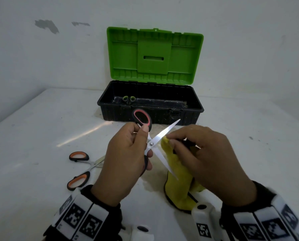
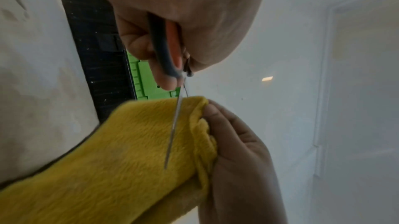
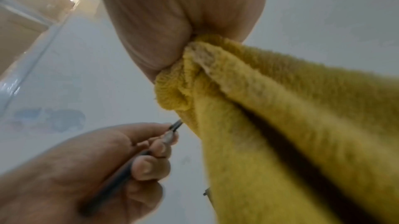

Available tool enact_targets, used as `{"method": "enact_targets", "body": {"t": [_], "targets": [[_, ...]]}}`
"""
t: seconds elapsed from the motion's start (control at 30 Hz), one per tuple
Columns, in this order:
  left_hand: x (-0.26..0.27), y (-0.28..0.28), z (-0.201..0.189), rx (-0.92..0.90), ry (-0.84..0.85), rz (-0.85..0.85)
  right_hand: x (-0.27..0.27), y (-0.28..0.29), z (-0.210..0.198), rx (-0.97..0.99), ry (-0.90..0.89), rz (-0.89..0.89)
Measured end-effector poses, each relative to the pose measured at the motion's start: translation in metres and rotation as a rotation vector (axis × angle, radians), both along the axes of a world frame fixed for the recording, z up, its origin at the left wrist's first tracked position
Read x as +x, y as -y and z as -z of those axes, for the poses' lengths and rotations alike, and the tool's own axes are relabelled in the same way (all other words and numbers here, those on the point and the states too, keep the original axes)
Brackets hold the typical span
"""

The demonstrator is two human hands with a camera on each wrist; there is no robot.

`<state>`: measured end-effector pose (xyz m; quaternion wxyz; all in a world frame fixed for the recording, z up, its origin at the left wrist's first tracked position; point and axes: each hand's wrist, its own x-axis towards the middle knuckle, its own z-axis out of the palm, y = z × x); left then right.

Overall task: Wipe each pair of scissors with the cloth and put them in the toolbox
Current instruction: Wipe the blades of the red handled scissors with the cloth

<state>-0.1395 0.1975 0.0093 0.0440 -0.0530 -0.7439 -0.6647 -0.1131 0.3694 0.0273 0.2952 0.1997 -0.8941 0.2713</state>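
My left hand (image 1: pixel 128 153) grips the black-and-red scissors (image 1: pixel 151 144) by a handle, blades spread wide apart above the table. My right hand (image 1: pixel 197 153) pinches a bunched yellow cloth (image 1: pixel 180 173) beside the blades, close to the pivot. In the left wrist view one blade (image 2: pixel 172 133) lies across the yellow cloth (image 2: pixel 118 151). In the right wrist view the cloth (image 3: pixel 270 125) hangs from my right hand's fingers. Orange-handled scissors (image 1: pixel 81 168) lie on the table at the left. The toolbox (image 1: pixel 150 101) stands behind with its green lid (image 1: pixel 154 54) raised; green handles (image 1: pixel 128 99) show inside.
The white table (image 1: pixel 41 127) runs out to the left and right of the toolbox. A white wall rises directly behind the box. The cloth's lower end trails on the table near my right wrist.
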Motion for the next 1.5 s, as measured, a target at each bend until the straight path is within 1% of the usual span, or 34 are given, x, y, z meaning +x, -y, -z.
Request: {"method": "enact_targets", "body": {"t": [0.07, 0.2, 0.37, 0.47, 0.6, 0.7, 0.8, 0.83, 1.0, 1.17, 1.33, 1.5], "targets": [[0.000, 0.000, 0.001, -0.004, -0.016, 0.010, 0.004, 0.007, -0.004, -0.063, -0.025, -0.010], [0.003, -0.004, -0.001, 0.004, -0.068, 0.007, 0.001, 0.026, 0.004, 0.070, 0.027, -0.026], [0.002, -0.003, -0.002, 0.027, -0.083, -0.007, 0.000, 0.032, 0.011, -0.023, -0.041, 0.062], [0.002, -0.004, -0.005, 0.103, -0.069, -0.010, 0.000, 0.034, 0.010, 0.000, -0.064, 0.067], [0.003, -0.003, -0.008, 0.107, -0.102, 0.009, -0.001, 0.032, 0.011, 0.019, -0.044, 0.066], [0.002, -0.001, -0.004, 0.114, -0.112, 0.048, 0.000, 0.026, 0.008, -0.064, -0.045, 0.090], [0.003, -0.002, 0.000, 0.124, -0.122, 0.084, -0.005, 0.015, 0.006, -0.286, 0.010, 0.111], [0.003, -0.003, 0.001, 0.119, -0.124, 0.085, -0.006, 0.014, 0.006, -0.323, 0.040, 0.108], [0.003, -0.001, 0.001, 0.051, -0.158, 0.060, -0.001, 0.020, 0.008, -0.316, 0.097, 0.076], [0.004, -0.003, 0.001, 0.041, -0.144, 0.080, -0.010, 0.008, 0.005, -0.423, 0.077, 0.159], [0.000, -0.001, 0.001, 0.025, -0.159, 0.070, -0.005, 0.016, 0.010, -0.378, 0.134, 0.090], [-0.001, -0.004, -0.004, 0.047, -0.156, 0.095, -0.021, -0.001, 0.003, -0.475, 0.048, 0.208]]}}
